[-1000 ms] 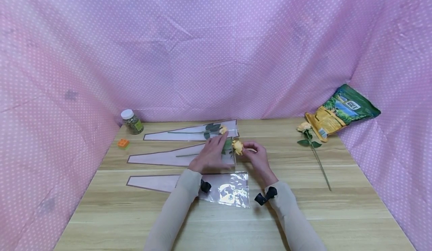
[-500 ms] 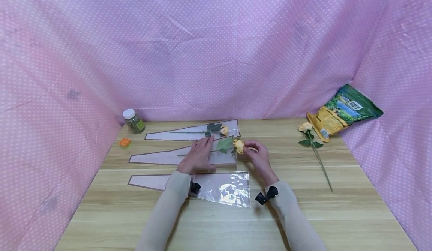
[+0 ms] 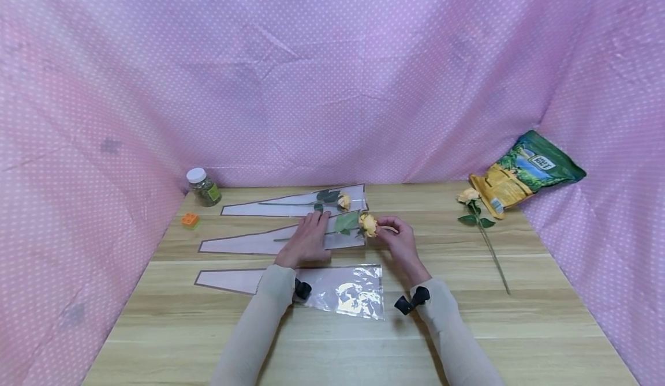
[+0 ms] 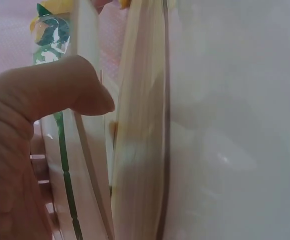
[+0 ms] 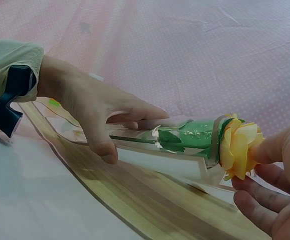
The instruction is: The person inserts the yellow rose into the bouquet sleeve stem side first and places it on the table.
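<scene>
A yellow rose lies with its stem and leaf inside the middle clear flower sleeve; its bloom sticks out at the wide mouth. My right hand pinches the bloom's outer side with thumb and fingertips, as the right wrist view shows. My left hand lies across the sleeve, thumb on the near side and fingers beyond, holding it. The sleeve bulges around the green leaf. Part of the stem is hidden under the left hand.
Behind lies another sleeve with a pale rose inside. A flat sleeve lies nearer, partly under the left forearm. A loose rose and a green-yellow bag are right; a white-capped jar and orange block left.
My left hand has moved left and back along the sleeve, away from the bloom. My right hand stays at the rose, shifted very slightly right.
</scene>
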{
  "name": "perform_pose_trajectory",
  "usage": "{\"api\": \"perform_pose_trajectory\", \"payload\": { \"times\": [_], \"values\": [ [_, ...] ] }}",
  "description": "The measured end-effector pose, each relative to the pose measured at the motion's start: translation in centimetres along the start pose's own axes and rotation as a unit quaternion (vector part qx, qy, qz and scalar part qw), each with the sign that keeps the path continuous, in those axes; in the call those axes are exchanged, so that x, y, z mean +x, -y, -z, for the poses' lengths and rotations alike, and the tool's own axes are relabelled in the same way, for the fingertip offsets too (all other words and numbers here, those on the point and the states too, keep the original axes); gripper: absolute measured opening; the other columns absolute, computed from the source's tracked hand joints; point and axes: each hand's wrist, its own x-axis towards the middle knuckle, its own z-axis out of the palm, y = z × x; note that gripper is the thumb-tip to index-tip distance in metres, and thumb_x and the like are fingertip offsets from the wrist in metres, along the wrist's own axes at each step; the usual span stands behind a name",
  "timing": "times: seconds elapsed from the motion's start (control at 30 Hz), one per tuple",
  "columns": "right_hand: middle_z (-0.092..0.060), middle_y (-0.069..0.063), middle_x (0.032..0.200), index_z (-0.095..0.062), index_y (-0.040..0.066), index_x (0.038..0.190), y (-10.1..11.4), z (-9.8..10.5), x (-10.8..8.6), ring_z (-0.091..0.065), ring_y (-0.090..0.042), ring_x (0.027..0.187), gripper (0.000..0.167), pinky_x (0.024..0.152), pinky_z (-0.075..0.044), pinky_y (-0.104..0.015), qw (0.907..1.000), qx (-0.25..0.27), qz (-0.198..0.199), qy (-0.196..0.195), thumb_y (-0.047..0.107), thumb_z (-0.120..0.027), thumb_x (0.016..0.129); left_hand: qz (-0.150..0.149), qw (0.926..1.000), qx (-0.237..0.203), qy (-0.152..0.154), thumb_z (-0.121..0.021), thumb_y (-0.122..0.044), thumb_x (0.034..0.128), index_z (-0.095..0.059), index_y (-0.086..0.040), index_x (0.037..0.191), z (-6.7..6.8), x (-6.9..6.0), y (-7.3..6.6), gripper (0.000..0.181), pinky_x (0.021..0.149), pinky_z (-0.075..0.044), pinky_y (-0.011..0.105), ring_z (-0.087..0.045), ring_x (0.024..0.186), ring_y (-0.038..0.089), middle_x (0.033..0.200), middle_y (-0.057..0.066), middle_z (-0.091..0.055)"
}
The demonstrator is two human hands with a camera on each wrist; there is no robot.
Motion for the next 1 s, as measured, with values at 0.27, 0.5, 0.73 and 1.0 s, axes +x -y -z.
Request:
{"api": "perform_pose_trajectory", "payload": {
  "times": [0.27,0.5,0.73,1.0],
  "values": [
    [-0.065,0.008,0.096,-0.062,-0.007,0.108,0.00,0.02,-0.04,-0.068,-0.003,0.081,0.021,0.076,-0.057,-0.019,0.9997,-0.012,0.008,0.019,-0.009,-0.063,0.088,-0.009,0.9999,-0.014,0.000,-0.078,-0.029,0.0629,-0.032,-0.002,0.152,-0.20,0.20,-0.05,0.104,0.094,-0.038,0.037,-0.038,0.104,0.023,0.114,0.008,-0.043],
    [-0.066,0.011,0.093,-0.061,-0.010,0.107,0.10,-0.12,-0.07,-0.068,-0.002,0.078,0.020,0.075,-0.059,-0.022,0.9996,-0.010,0.011,0.022,-0.009,-0.064,0.087,-0.010,0.9998,-0.019,-0.002,-0.079,-0.030,0.0632,-0.033,-0.002,0.152,-0.33,0.35,-0.21,0.103,0.091,-0.036,0.035,-0.036,0.100,0.022,0.110,0.006,-0.041],
    [-0.065,0.004,0.096,-0.066,-0.001,0.104,0.42,-0.28,0.05,-0.067,-0.002,0.079,0.014,0.074,-0.058,-0.022,0.9991,-0.042,-0.002,0.006,-0.002,-0.066,0.090,-0.022,0.9996,-0.015,-0.007,-0.078,-0.029,0.0638,-0.032,-0.001,0.152,-0.33,0.52,-0.52,0.103,0.091,-0.037,0.035,-0.037,0.102,0.022,0.113,0.008,-0.043],
    [-0.068,0.003,0.091,-0.066,-0.009,0.112,0.71,-0.37,0.03,-0.057,-0.004,0.079,0.028,0.068,-0.049,-0.021,0.9932,-0.116,0.013,0.004,0.006,-0.072,0.089,-0.019,0.9997,-0.016,-0.001,-0.077,-0.029,0.0662,-0.030,-0.002,0.152,-0.32,0.63,-0.69,0.101,0.098,-0.038,0.038,-0.038,0.107,0.023,0.120,0.009,-0.043]
  ]
}}
